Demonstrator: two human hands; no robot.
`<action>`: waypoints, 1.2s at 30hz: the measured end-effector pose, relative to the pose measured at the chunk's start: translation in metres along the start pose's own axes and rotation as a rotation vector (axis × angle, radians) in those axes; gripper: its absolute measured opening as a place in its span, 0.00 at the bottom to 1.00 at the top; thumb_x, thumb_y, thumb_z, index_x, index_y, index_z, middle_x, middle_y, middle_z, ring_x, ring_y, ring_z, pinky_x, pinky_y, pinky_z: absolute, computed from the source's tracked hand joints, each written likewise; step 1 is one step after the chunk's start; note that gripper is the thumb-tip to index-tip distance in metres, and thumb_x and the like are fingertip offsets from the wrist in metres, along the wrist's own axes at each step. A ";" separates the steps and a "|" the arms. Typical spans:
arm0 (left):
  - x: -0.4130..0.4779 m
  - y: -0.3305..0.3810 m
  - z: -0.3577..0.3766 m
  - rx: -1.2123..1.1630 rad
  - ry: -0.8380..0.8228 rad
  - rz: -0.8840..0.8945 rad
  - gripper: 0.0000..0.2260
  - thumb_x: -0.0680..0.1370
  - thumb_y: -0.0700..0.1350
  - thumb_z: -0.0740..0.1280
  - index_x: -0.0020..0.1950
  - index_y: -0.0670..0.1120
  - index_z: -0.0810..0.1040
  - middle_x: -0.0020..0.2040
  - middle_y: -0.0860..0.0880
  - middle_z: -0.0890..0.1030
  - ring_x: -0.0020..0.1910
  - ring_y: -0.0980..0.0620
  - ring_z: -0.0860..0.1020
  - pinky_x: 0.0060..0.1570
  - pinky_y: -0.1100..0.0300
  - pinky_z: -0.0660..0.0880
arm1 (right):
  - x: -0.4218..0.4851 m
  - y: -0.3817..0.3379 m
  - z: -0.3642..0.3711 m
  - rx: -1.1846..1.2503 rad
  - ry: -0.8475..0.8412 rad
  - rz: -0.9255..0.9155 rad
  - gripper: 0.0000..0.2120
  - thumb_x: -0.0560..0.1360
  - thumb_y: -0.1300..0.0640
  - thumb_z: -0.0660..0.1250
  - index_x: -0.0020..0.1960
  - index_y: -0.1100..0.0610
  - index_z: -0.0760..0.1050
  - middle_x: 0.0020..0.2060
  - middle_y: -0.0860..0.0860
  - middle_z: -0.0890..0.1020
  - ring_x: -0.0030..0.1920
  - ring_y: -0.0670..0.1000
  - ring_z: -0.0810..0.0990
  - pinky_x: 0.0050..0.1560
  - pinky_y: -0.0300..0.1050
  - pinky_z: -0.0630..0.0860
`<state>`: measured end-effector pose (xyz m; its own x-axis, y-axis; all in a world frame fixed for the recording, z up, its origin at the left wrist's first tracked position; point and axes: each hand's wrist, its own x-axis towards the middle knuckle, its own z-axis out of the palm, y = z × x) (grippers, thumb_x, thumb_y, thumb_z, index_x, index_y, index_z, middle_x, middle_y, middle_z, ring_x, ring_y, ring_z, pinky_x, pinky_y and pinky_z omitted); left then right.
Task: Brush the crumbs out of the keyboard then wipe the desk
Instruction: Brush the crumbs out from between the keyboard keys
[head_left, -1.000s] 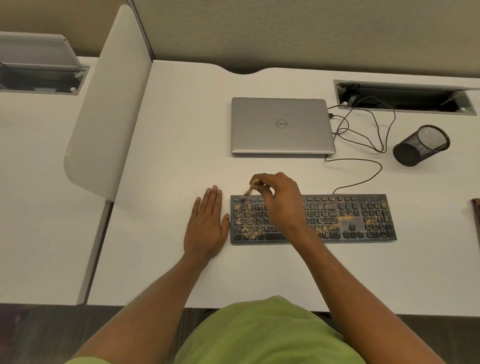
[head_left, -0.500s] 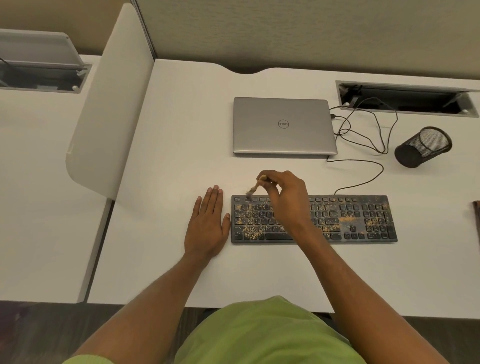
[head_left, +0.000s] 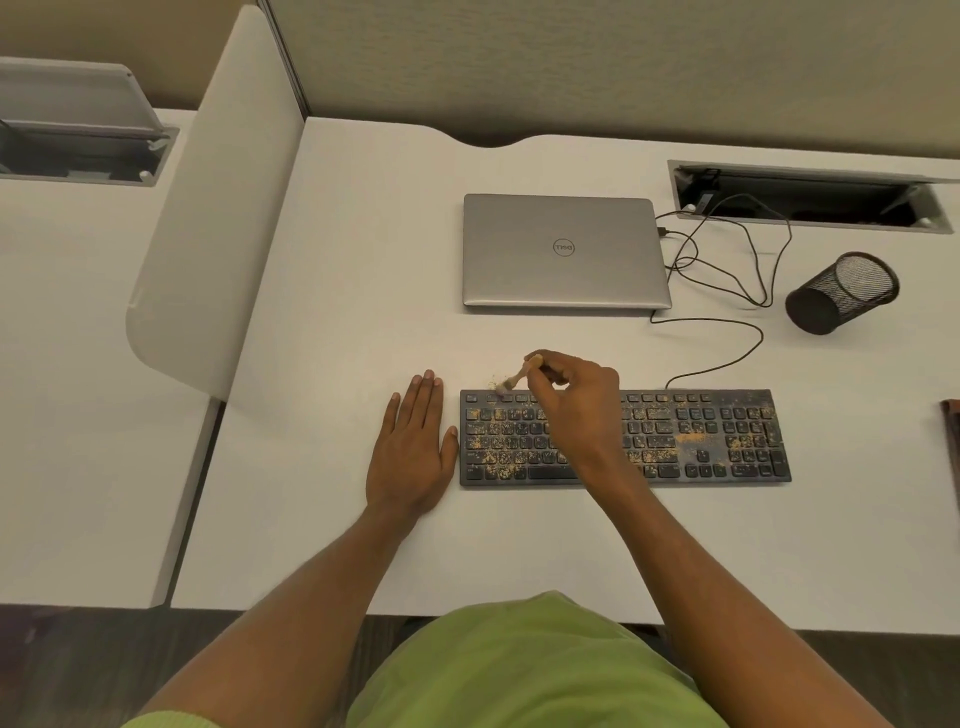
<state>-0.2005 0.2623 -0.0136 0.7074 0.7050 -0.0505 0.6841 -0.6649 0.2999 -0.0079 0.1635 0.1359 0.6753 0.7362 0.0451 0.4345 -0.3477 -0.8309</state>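
Observation:
A black keyboard (head_left: 701, 436) lies across the white desk (head_left: 337, 270), its keys speckled with tan crumbs. My right hand (head_left: 576, 400) hovers over the keyboard's left half and pinches a small brush (head_left: 514, 378). The bristles touch the keyboard's far edge near the top-left keys. A few crumbs (head_left: 493, 380) lie on the desk just beyond that edge. My left hand (head_left: 413, 452) rests flat on the desk, palm down, its thumb side against the keyboard's left end.
A closed silver laptop (head_left: 563, 249) sits behind the keyboard. Black cables (head_left: 727, 270) run from it and the keyboard to a cable hatch (head_left: 810, 200). A mesh pen cup (head_left: 841, 293) lies tipped at the right. A dark object (head_left: 951, 441) shows at the right edge. A divider panel (head_left: 208, 218) stands left.
My right hand has swept the brush away from me, from the top key row to the keyboard's far edge, pushing some crumbs onto the desk. My left hand stays put.

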 end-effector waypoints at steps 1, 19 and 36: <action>0.000 0.000 0.000 0.001 0.000 0.001 0.31 0.87 0.56 0.48 0.88 0.45 0.47 0.88 0.49 0.47 0.87 0.54 0.42 0.86 0.50 0.45 | -0.001 0.001 0.000 0.006 -0.016 0.006 0.07 0.81 0.58 0.70 0.48 0.55 0.87 0.34 0.35 0.81 0.40 0.36 0.81 0.41 0.28 0.73; -0.001 0.001 -0.001 -0.020 0.013 0.002 0.31 0.87 0.56 0.48 0.88 0.45 0.48 0.88 0.49 0.49 0.87 0.53 0.45 0.86 0.49 0.46 | 0.000 0.009 0.003 -0.023 -0.091 -0.060 0.05 0.81 0.60 0.70 0.54 0.55 0.84 0.44 0.43 0.84 0.48 0.36 0.80 0.46 0.25 0.71; 0.000 0.001 -0.002 -0.015 0.017 0.004 0.31 0.87 0.56 0.48 0.88 0.44 0.50 0.88 0.48 0.50 0.87 0.52 0.46 0.86 0.49 0.47 | -0.003 0.006 0.005 -0.054 -0.218 -0.165 0.08 0.81 0.65 0.69 0.55 0.58 0.84 0.48 0.51 0.86 0.50 0.45 0.82 0.52 0.34 0.75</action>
<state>-0.2003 0.2620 -0.0119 0.7068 0.7066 -0.0335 0.6786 -0.6638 0.3145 -0.0106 0.1620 0.1283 0.4508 0.8911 0.0523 0.5631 -0.2384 -0.7912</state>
